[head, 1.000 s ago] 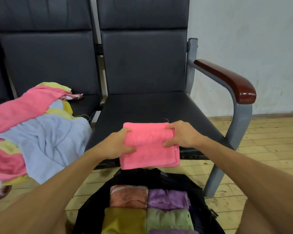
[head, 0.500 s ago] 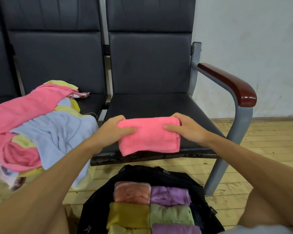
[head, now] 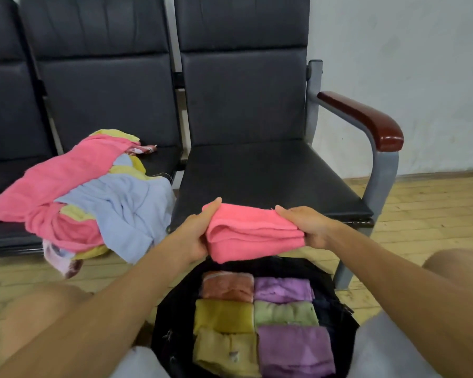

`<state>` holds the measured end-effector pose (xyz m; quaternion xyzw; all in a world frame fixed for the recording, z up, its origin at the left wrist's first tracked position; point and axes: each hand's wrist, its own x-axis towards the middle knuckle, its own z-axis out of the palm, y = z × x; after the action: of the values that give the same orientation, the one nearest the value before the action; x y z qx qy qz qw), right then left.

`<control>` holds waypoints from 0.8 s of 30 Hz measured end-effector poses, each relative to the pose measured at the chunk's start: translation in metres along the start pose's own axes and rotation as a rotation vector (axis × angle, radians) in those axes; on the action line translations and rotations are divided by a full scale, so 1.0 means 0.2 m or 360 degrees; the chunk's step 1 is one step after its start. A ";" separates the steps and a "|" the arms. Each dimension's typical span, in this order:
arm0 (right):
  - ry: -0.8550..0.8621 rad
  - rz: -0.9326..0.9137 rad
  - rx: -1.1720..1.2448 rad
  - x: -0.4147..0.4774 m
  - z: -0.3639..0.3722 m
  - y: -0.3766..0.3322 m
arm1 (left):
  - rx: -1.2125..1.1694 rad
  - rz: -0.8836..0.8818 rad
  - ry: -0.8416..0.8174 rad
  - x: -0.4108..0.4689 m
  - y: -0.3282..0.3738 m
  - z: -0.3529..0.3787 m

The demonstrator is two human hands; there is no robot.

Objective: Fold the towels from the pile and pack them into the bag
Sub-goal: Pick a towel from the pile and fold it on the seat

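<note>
A folded pink towel (head: 253,231) hangs in the air just off the front edge of the black seat (head: 268,175), above the bag. My left hand (head: 195,236) grips its left end and my right hand (head: 306,227) grips its right end. Below, on the floor between my knees, a black bag (head: 172,323) stands open with several folded towels inside in orange, purple, yellow and green. The pile of unfolded towels (head: 93,197), pink, light blue and yellow, lies on the seat to the left and spills over its front edge.
A row of black chairs stands against a white wall. The right chair has a grey metal frame with a brown armrest (head: 366,118). The floor (head: 434,208) is light wood boards. My knees flank the bag.
Both hands lifted the folded pink towel off the seat and drew it toward me, over the open bag. The view tilted down, showing more of the bag.
</note>
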<state>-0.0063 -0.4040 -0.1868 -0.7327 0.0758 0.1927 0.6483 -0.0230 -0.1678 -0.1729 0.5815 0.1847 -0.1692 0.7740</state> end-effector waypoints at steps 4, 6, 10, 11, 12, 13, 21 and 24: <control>-0.0128 0.0223 0.0198 -0.07 -0.01 0.12 | 0.0002 -0.0294 -0.0201 -0.03 -0.15 0.00; -0.0261 0.0275 0.0239 -0.09 -0.01 0.17 | 0.0137 -0.0357 -0.0204 -0.01 -0.24 -0.01; -0.0208 0.0412 0.0339 -0.05 -0.01 0.29 | 0.0373 -0.0447 -0.0154 0.07 -0.36 -0.02; -0.0148 0.0444 0.0366 -0.03 -0.01 0.32 | 0.0387 -0.0425 -0.0106 0.10 -0.39 -0.03; -0.0086 0.0476 0.0383 0.00 -0.01 0.35 | 0.0412 -0.0391 -0.0071 0.13 -0.41 -0.04; -0.0046 0.0509 0.0373 0.04 -0.01 0.39 | 0.0455 -0.0345 -0.0053 0.17 -0.43 -0.04; 0.0089 0.0569 0.0074 0.31 0.05 0.75 | 0.0886 -0.0314 0.0002 0.51 -0.71 -0.19; 0.0229 0.0534 -0.0046 0.41 0.09 0.86 | 0.1036 -0.0308 0.0032 0.70 -0.85 -0.29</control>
<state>0.0038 -0.4003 -0.3774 -0.7309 0.2406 0.2462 0.5894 0.0144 -0.1627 -0.3977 0.7795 0.1830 -0.2862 0.5263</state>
